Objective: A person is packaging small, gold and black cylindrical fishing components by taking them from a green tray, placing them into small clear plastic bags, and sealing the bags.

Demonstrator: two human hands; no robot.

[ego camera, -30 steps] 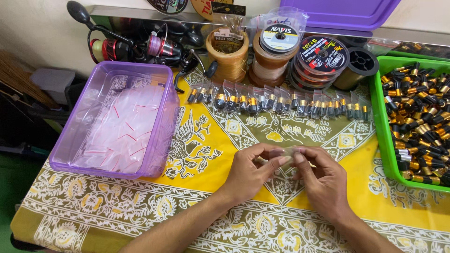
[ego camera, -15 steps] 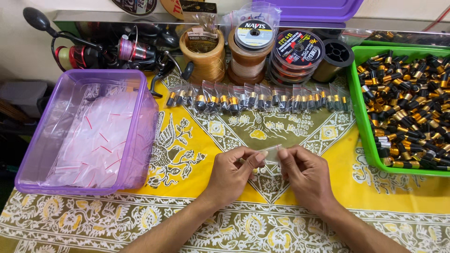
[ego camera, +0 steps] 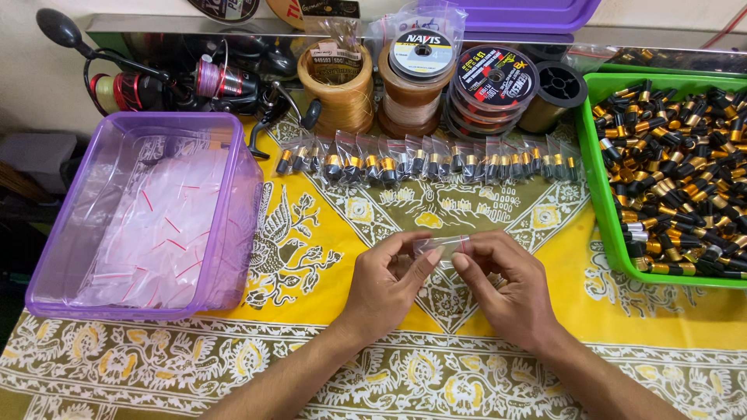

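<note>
My left hand (ego camera: 389, 284) and my right hand (ego camera: 506, 288) meet over the yellow patterned cloth (ego camera: 311, 257), each pinching one end of a small clear zip bag (ego camera: 445, 244) with a red strip. The bag is held a little above the cloth; what is inside it cannot be made out. Beyond my hands lies a row of filled small bags (ego camera: 428, 159), each holding a black and gold part. A green tray (ego camera: 595, 194) at the right is heaped with several loose black and gold parts (ego camera: 677, 179).
A purple clear box (ego camera: 241, 225) with empty zip bags stands at the left. Spools of line (ego camera: 420, 78) and fishing reels (ego camera: 179, 85) line the back edge. A purple lid (ego camera: 521, 12) sits behind them.
The view has shifted slightly. My hands stay together on the small bag, fingers working along its top edge.
</note>
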